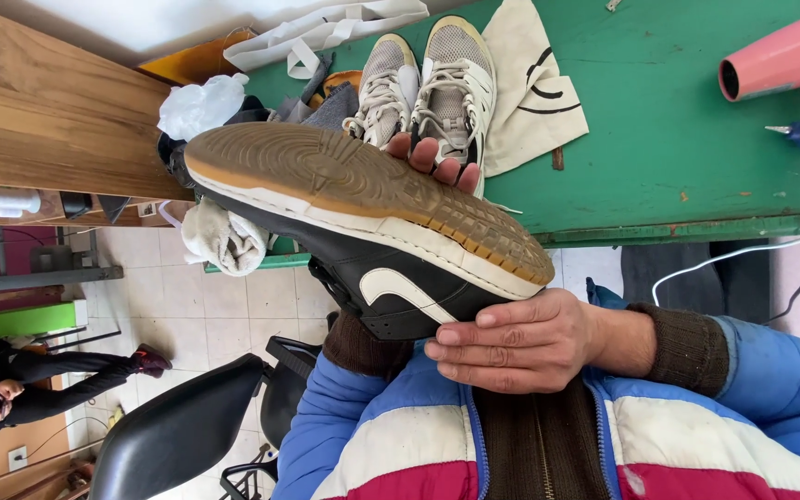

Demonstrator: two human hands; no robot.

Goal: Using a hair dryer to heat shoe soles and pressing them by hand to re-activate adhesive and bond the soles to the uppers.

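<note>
I hold a black sneaker (391, 278) with a white curved side mark, tipped so its worn tan gum sole (363, 181) faces me. My left hand (432, 159) reaches behind the shoe. Only its fingertips show, curled over the sole's far edge, and the brown cuff appears below the shoe. Pressed against the shoe's black side near one end is my right hand (516, 344), fingers together. My blue, white and red jacket fills the bottom of the view.
A pair of beige-white sneakers (428, 79) and a cream cloth bag (534, 88) lie on the green table (678, 139). A pink hair dryer (789, 56) sits at right. White rag (224, 241), wooden board (39, 111), black chair (178, 426), another person (11, 389) at lower left.
</note>
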